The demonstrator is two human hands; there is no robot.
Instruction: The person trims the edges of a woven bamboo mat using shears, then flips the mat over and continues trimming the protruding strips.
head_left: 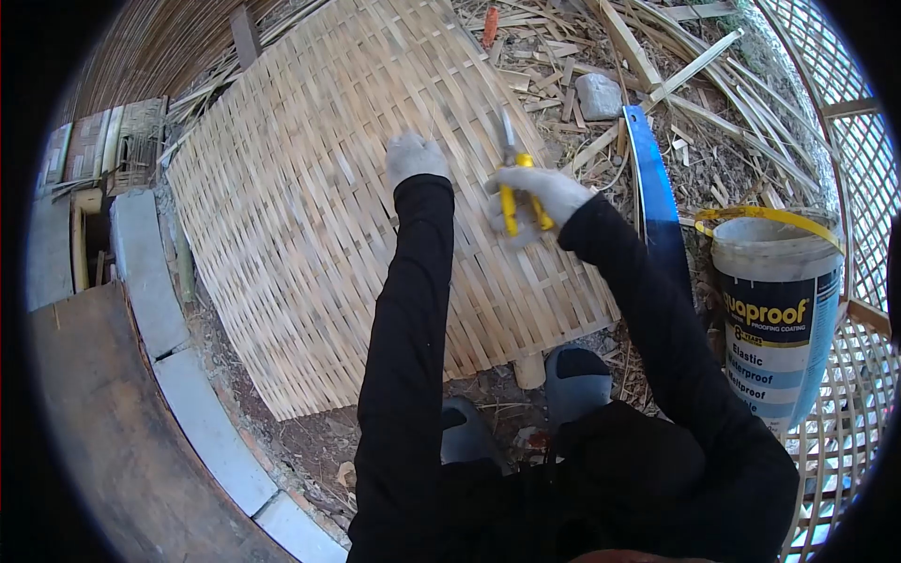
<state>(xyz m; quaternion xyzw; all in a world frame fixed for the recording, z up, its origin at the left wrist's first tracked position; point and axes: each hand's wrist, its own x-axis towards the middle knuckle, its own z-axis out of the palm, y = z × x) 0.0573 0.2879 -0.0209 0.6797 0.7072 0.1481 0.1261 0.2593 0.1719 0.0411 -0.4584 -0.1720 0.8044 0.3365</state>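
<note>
A large woven bamboo mat (pixel 300 216) lies under both of my gloved hands. My left hand (pixel 416 158) rests on its upper middle part with the fingers curled; what they hold, if anything, is hidden. To the right, my right hand (pixel 544 194) is wrapped round a cutting tool (pixel 525 161) with yellow handles. The tool's metal jaws point up, away from me, over the weave, and the handle ends stick out below my fingers.
A blue-bladed saw (pixel 654 174) and a grey stone (pixel 599 97) lie right of the mat among bamboo strips (pixel 690 70). A labelled bucket (pixel 771 314) stands at the right. Grey blocks (pixel 202 413) edge the left side. My sandals (pixel 576 383) are at the mat's near edge.
</note>
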